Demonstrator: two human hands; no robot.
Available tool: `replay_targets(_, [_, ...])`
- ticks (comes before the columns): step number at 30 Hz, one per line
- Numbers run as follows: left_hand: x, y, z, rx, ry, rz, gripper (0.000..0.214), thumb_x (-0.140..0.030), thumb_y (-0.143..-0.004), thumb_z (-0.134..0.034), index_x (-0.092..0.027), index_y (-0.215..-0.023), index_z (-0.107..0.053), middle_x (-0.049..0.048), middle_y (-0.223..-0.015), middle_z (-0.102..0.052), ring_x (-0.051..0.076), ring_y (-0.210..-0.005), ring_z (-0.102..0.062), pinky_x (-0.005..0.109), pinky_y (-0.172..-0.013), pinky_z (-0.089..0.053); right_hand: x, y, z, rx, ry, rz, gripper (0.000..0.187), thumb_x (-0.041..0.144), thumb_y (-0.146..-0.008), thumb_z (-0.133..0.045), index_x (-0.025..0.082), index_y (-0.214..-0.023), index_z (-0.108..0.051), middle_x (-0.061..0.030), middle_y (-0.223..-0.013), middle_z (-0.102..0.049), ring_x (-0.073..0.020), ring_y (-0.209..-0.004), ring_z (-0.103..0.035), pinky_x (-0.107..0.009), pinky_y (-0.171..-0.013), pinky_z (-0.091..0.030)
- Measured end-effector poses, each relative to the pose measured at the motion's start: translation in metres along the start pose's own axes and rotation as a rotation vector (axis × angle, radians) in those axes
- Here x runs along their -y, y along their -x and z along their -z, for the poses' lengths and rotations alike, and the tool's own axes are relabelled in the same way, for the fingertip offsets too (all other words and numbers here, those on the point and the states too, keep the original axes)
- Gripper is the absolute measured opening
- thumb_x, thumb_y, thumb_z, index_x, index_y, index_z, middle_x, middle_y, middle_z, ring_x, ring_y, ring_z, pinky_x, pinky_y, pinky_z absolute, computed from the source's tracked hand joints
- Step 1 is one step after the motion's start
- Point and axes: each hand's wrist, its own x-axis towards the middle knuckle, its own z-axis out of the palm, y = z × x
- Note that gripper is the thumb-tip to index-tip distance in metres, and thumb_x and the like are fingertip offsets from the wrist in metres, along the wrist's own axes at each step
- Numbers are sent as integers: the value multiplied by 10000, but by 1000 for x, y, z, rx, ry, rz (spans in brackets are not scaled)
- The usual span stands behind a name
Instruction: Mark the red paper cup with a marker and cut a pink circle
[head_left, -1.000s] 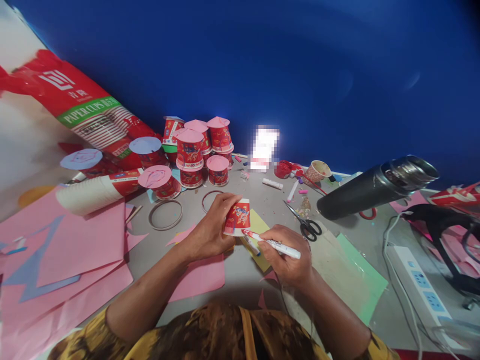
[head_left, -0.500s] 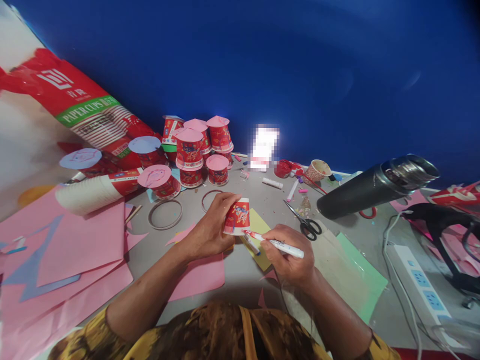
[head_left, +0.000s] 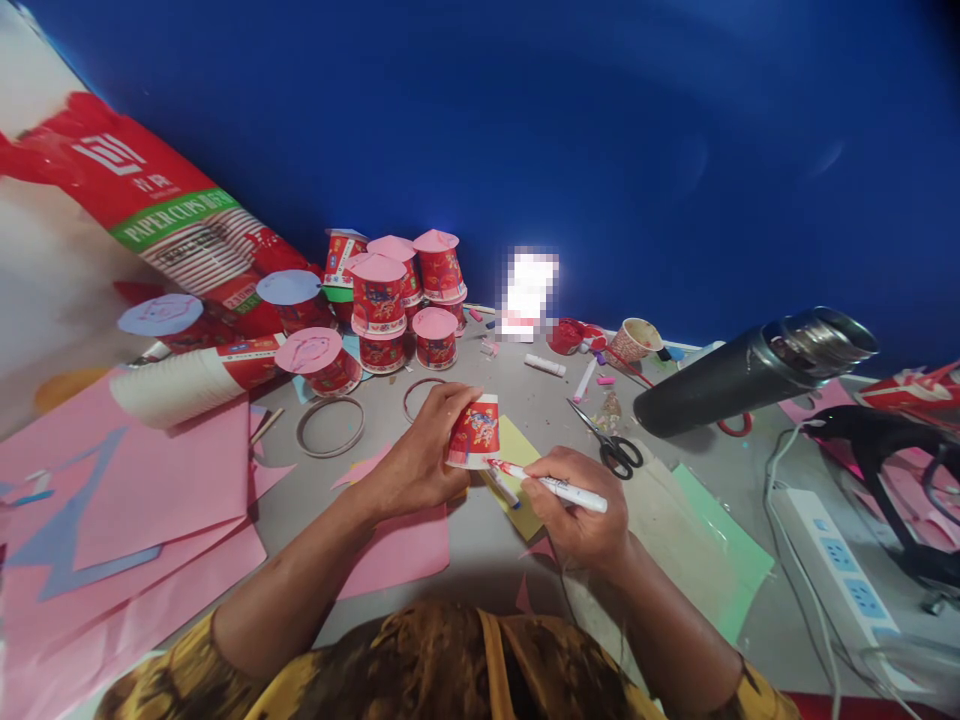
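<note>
My left hand (head_left: 427, 450) is closed around a red and white paper cup (head_left: 477, 430), which I hold slightly tilted above the desk. Between the thumb and fingers of my right hand (head_left: 581, 510) is a white marker (head_left: 564, 491) with a red tip. That tip touches, or nearly touches, the white band along the cup's lower edge. Under the cup lie a yellow paper sheet (head_left: 525, 450) and a second marker (head_left: 504, 488) with a blue end, partly hidden. A pink sheet (head_left: 409, 555) lies beneath my left wrist.
Several decorated cups with pink paper tops (head_left: 377, 290) stand at the back left, beside a stack of cups (head_left: 169, 388). Scissors (head_left: 616, 452), a dark thermos (head_left: 720, 385) and a power strip (head_left: 844, 570) are on the right. A tape ring (head_left: 330, 428) lies left of centre.
</note>
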Motion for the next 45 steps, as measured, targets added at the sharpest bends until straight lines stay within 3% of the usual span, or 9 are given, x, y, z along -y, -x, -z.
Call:
replay_targets(16, [-1,-1,0,-4,14,8,897,-180,-792,-700,-250,-1612,-342,164,-1512,-445,395,-1450,-458,643,-1250,-415,1,0,1,3,-8,-19,131,126,-972,-641,235,-937,-707,-10,-713,-766,-170,-590,-709,-273,-603,-561])
replay_targets(27, [2,2,0,-10,14,-5,964,-100,-733,-660,-252,-1626,-328,159,-1533,-424,377,-1460,-455,633,-1263,-410,2,-1,0,-4,8,-16,126,155,-993,-634,225,-907,-693,-5,-692,-744,-152,-580,-678,-262,-574,-527])
replay_targets(40, [-1,1,-1,6,33,16,898,-230,-823,-741,-264,-1621,-330,165,-1507,-431,394,-1440,-462,639,-1244,-433,3,-1,-3,39,-21,37,121,133,-976,-652,238,-963,-710,-16,-745,-788,-173,-615,-721,-277,-613,-563])
replay_targets(45, [0,1,-2,2,29,-7,891,-206,-821,-722,-255,-1618,-326,167,-1507,-416,389,-1454,-452,631,-1250,-429,3,-1,-2,12,11,27,123,136,-988,-638,232,-940,-698,-11,-724,-772,-165,-602,-712,-269,-602,-548])
